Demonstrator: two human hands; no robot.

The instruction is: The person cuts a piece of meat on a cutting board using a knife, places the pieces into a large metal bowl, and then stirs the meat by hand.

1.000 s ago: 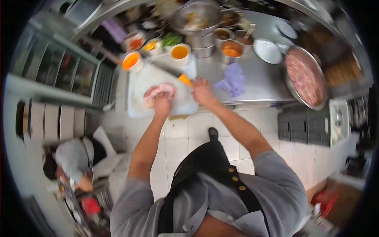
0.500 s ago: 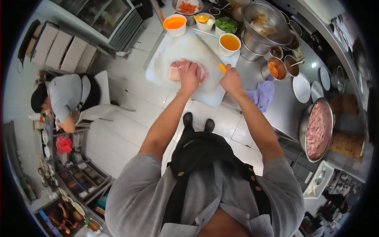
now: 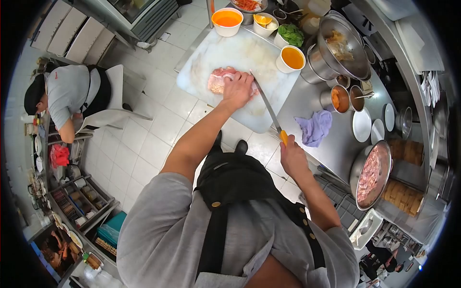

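In the head view, the left hand (image 3: 238,91) presses its fingers down on the raw meat (image 3: 217,82), which lies near the near edge of the cutting board (image 3: 201,60). The right hand's (image 3: 294,159) fingers are closed around the yellow handle of the knife (image 3: 269,106), beyond the board's right edge; the blade slants back over the board, its tip near the left fingertips. Bare board spreads beyond the meat up to the orange tub (image 3: 227,30) and the amber tub (image 3: 286,68). Past the near edge, floor (image 3: 165,110) shows. The purple cloth (image 3: 314,128) narrows the worktop (image 3: 290,109) right of the knife.
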